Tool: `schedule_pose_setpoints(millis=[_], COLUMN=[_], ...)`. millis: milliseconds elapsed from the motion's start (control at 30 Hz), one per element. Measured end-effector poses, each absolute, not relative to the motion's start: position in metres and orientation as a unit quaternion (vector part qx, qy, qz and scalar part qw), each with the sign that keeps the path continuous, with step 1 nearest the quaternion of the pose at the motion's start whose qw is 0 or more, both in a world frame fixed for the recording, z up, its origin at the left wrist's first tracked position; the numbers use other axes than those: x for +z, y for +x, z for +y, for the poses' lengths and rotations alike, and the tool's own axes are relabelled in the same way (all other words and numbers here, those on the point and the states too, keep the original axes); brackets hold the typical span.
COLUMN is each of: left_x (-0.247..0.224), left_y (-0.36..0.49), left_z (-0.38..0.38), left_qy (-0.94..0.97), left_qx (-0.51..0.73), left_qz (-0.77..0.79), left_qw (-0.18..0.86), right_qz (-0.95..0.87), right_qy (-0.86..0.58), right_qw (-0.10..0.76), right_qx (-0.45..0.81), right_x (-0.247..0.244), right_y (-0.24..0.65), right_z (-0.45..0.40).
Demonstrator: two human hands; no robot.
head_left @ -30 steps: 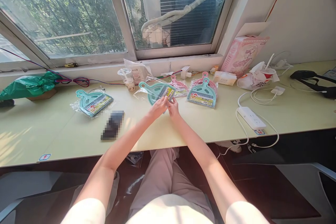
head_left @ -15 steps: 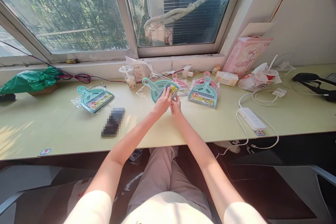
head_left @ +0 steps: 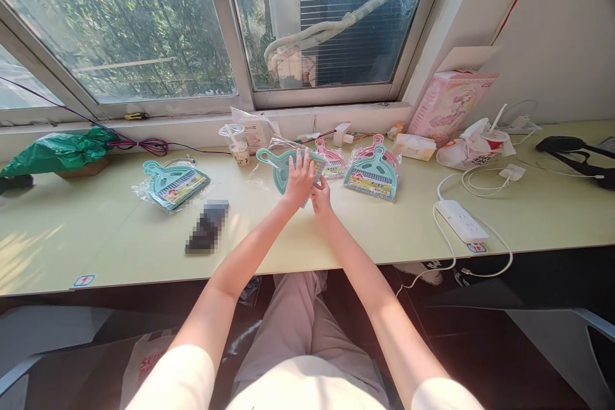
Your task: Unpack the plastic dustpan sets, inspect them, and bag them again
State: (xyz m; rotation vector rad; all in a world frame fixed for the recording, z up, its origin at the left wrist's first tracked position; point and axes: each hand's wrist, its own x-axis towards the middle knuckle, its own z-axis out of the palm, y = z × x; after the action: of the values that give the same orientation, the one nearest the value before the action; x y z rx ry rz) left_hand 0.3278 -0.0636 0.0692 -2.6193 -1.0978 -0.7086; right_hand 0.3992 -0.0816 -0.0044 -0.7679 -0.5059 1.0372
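Note:
A teal mini dustpan (head_left: 280, 176) with a brush and a printed label is between my hands above the table, its handle pointing to the upper left. My left hand (head_left: 300, 180) lies flat over the dustpan's face with the fingers spread. At the lower right edge, my right hand (head_left: 321, 197) grips the dustpan between thumb and fingers. Clear plastic wrap (head_left: 257, 178) shows beside its handle. To the right lie a wrapped teal dustpan set (head_left: 372, 173) on top of a pink one, and another pink dustpan set (head_left: 331, 163). Wrapped teal sets (head_left: 175, 186) lie to the left.
A phone-like dark object (head_left: 207, 227), blurred out, lies left of my arms. Behind stands a plastic drink cup (head_left: 235, 146). On the right are a white power strip (head_left: 462, 221) with cables, a tissue pack (head_left: 414, 145) and a pink box (head_left: 451, 106). A green bag (head_left: 57, 150) sits far left.
My left hand has opened from around the label side and now spreads flat across the dustpan. The dustpan has shifted slightly left; my right hand keeps its hold.

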Motion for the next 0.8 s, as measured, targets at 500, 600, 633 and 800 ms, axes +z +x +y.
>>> schedule_pose_setpoints(millis=[500, 600, 633, 800], left_x=[0.053, 0.05, 0.05, 0.047], left_y=[0.327, 0.326, 0.326, 0.326], left_z=[-0.063, -0.063, -0.064, -0.07], left_qy=[-0.896, -0.9, -0.904, -0.926], left_qx=[-0.21, -0.22, -0.222, -0.223], left_qz=[-0.37, -0.363, -0.354, -0.302], left_qw=[0.133, 0.101, 0.088, 0.039], right_qz=[-0.261, -0.252, -0.247, -0.262], right_qy=[-0.364, -0.352, -0.352, -0.36], right_qw=[0.758, 0.762, 0.763, 0.755], right_qx=[0.475, 0.481, 0.482, 0.481], right_x=[-0.012, -0.013, -0.014, -0.015], right_y=[0.403, 0.403, 0.403, 0.404], right_z=[-0.079, -0.078, -0.078, -0.079])
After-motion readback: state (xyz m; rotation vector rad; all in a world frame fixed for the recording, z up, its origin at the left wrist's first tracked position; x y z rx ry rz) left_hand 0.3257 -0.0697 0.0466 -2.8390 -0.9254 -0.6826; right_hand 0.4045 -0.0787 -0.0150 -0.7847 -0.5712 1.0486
